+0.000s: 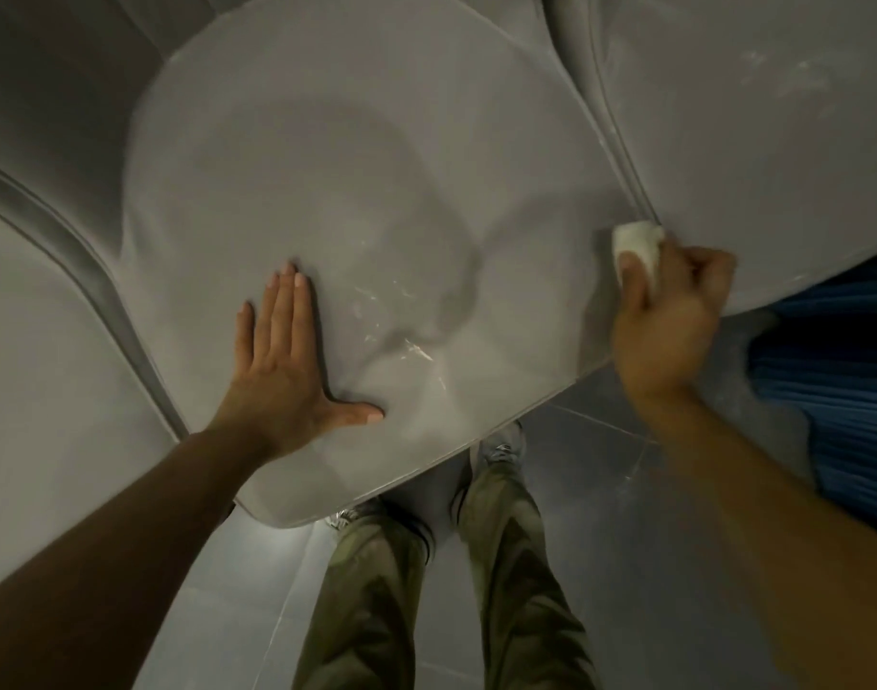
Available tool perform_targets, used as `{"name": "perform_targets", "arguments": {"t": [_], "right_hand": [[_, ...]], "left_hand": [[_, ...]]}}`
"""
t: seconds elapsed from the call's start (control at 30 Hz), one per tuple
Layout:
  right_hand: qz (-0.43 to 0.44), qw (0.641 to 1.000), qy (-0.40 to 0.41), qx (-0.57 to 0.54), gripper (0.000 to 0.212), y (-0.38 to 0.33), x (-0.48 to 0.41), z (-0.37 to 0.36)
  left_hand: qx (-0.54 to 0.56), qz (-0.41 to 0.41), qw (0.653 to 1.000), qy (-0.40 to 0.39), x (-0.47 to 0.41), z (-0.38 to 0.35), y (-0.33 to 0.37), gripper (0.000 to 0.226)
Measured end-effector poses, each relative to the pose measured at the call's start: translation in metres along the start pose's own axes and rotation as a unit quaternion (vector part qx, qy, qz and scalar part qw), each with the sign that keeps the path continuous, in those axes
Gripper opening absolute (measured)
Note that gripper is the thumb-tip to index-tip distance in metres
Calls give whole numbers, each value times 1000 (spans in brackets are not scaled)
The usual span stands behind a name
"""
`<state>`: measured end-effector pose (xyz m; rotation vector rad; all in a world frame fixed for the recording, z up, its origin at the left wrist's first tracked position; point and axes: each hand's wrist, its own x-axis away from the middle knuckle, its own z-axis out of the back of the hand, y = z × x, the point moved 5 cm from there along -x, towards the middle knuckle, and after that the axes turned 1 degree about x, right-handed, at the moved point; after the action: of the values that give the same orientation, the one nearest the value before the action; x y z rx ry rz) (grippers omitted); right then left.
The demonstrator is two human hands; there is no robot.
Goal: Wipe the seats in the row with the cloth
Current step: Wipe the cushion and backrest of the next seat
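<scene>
Roughly midway, I judge: I see 3 seats, and my right hand is curled tight around the small wadded white cloth, pressing it at the right edge of the moulded grey plastic middle seat, in the seam with the neighbouring grey seat to its right. My left hand lies flat, fingers straight, on the middle seat's front left. Pale scuff streaks mark that seat's centre front, and whitish smears on the right neighbour suggest it is unwiped. The grey seat left of the middle one I cannot judge.
</scene>
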<state>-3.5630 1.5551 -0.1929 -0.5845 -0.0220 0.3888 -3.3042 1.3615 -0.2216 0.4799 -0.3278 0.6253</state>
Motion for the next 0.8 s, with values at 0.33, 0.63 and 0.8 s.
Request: {"name": "perform_targets", "arguments": {"t": [0.33,0.63,0.8], "right_hand": [[142,984,-68,-78,37,-157,137,-96],[114,988,-75,-71,43,-123,44,-81],[238,960,-144,-33,44,-149,83,-119]], "left_hand": [[-14,18,999,23,0,-2,-10,112],[-9,38,999,6,32,4,-66,143],[2,40,999,12,38,-1,-76,142]]}}
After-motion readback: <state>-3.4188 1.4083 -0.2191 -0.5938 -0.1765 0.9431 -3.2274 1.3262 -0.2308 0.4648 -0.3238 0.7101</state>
